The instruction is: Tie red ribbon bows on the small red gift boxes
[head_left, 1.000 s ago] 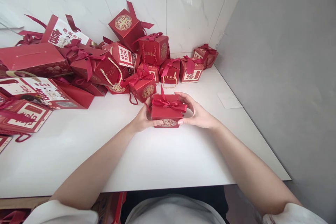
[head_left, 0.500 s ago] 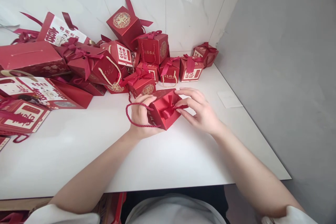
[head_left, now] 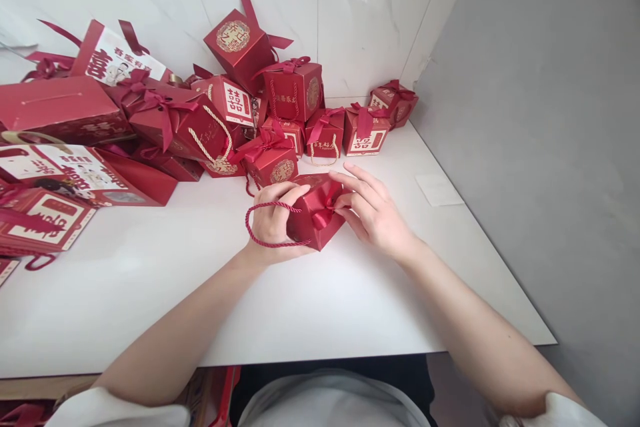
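A red gift box [head_left: 311, 213] lies tilted between my hands just above or on the white table, its bow side turned to the right. My left hand [head_left: 274, 217] wraps round its left part, fingers over the far edge. A dark red rope handle [head_left: 249, 225] loops out over that hand. At the bow, my right hand [head_left: 373, 210] pinches the shiny red ribbon [head_left: 325, 215] between thumb and fingertips; its upper fingers are stretched along the box's far edge. The box's underside is hidden.
A heap of red gift boxes [head_left: 170, 113] with bows and rope handles fills the table's [head_left: 350, 307] back left. Several small boxes [head_left: 367, 130] stand along the tiled wall [head_left: 365, 7]. A white paper slip [head_left: 439, 190] lies at right, beside the grey wall [head_left: 540, 113].
The box has turned and shifted slightly right with my left hand. Its bow side looks more closed, and my right hand's fingers have drawn in closer at the ribbon.
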Demonstrator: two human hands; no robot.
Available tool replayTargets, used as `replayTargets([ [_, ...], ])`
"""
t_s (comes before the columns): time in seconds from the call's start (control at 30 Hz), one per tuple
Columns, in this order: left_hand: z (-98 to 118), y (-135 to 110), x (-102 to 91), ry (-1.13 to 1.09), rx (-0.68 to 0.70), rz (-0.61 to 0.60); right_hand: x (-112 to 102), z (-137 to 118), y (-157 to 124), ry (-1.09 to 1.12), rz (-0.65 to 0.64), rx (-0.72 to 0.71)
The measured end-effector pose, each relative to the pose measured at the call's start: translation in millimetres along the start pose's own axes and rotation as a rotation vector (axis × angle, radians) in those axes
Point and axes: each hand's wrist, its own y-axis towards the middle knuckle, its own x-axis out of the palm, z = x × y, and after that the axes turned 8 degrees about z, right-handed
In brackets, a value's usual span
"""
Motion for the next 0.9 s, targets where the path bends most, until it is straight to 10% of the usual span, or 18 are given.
replayTargets([
  [0.9, -16.8, -1.9, -4.7, -0.240, -0.103, -0.143, -7.9, -7.4, 3.7, 0.077, -0.015, 0.035],
])
